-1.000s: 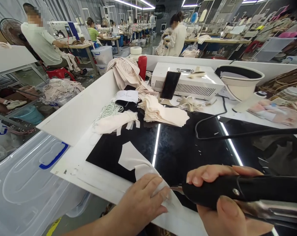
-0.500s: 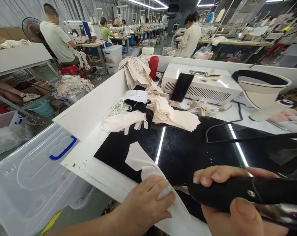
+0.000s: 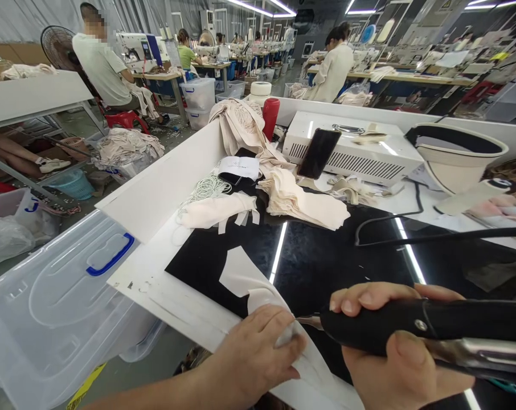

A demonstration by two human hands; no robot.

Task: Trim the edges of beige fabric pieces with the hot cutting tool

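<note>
Lying across the cloth under examination, the left hand point(image 3: 258, 347) is the nearer of the two, in direct contact with the pale fabric piece point(image 3: 236, 273). Taking twelve o'clock as straight away from the wearer, the piece's long axis runs from between ten and eleven to between four and five; its far end rests on the glossy black sheet point(image 3: 326, 262), its near end reaches over the white table border point(image 3: 189, 302), and a fold shows just beyond the knuckles. Left fingers are bent and slightly parted, cloth visible between them; the thumb is out of sight, so whether any fabric is pinched cannot be told. The right hand point(image 3: 405, 356) is closed round the black-handled tool point(image 3: 377, 327), thumb on the near side, other fingertips over the far side, all apart from the cloth. The tool's axis lies roughly three to nine, the metal tip point(image 3: 311, 321) pointing to nine, at the piece's right-hand edge and just beside the left fingers, about twelve from the foremost fingertip. Actual contact between tip and cloth cannot be confirmed. A stack of cream cloth pieces point(image 3: 309, 202) lies apart, toward one o'clock.
</note>
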